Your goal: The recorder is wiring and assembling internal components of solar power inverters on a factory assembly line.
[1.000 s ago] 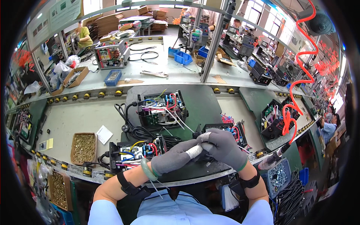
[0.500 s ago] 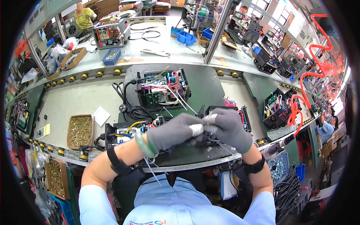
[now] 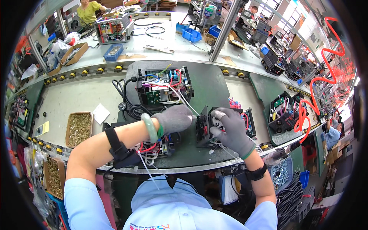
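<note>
My left hand (image 3: 175, 119), in a grey glove, is closed above the bench, its fingertips near the end of a white cable tie (image 3: 188, 102). Whatever is pinched there is too small to make out. The right hand (image 3: 233, 132), gloved too, curls its fingers and thumb over a small black open-topped electrical unit (image 3: 203, 132). Beyond the hands stands a larger open unit (image 3: 165, 86) with a green circuit board and red, blue and white wires. Under my left forearm sits another opened unit (image 3: 163, 147), partly hidden, with white ties hanging toward me.
Left lies a carton of small brass-coloured parts (image 3: 79, 129) beside a white paper (image 3: 101, 114). Black cable (image 3: 132, 111) is coiled by the far unit. A power screwdriver (image 3: 276, 155) is at the right edge, near a red coiled hose (image 3: 305, 109). A person in yellow (image 3: 88, 11) is across the bench.
My hands were together over the black unit and are now apart. The left has drawn back leftward; the right stays on the unit, which shows more of its left side.
</note>
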### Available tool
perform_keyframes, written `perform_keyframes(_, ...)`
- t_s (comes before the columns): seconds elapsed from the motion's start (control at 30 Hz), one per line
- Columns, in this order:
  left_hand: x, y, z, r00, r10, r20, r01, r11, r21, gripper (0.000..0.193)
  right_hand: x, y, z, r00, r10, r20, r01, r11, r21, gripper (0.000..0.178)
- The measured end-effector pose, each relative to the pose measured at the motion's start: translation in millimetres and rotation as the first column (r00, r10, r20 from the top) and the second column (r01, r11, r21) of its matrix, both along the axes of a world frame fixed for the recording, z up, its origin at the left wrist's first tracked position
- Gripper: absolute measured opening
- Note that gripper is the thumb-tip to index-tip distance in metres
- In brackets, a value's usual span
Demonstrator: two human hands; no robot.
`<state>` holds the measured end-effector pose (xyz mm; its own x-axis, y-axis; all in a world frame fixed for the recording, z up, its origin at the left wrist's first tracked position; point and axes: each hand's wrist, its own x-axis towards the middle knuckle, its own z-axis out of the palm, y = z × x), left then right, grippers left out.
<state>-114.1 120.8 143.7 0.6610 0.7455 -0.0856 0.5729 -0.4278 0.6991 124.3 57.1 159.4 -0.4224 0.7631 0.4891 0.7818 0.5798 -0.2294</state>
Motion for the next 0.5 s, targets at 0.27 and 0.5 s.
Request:
perform_keyframes(0.27, 12, 0, -1, 0.995, 0.039, -0.088, -0.045, 0.997, -0.066, 0.031, 6, -6, -26, 0.999, -0.013, 0.039, 0.013, 1.0, 0.016, 0.025)
perform_keyframes(0.5, 12, -5, -6, 0.995, 0.089, -0.054, -0.09, 0.996, -0.02, 0.027, 4, -5, -27, 1.0, -0.017, 0.021, 0.016, 0.999, 0.044, 0.024)
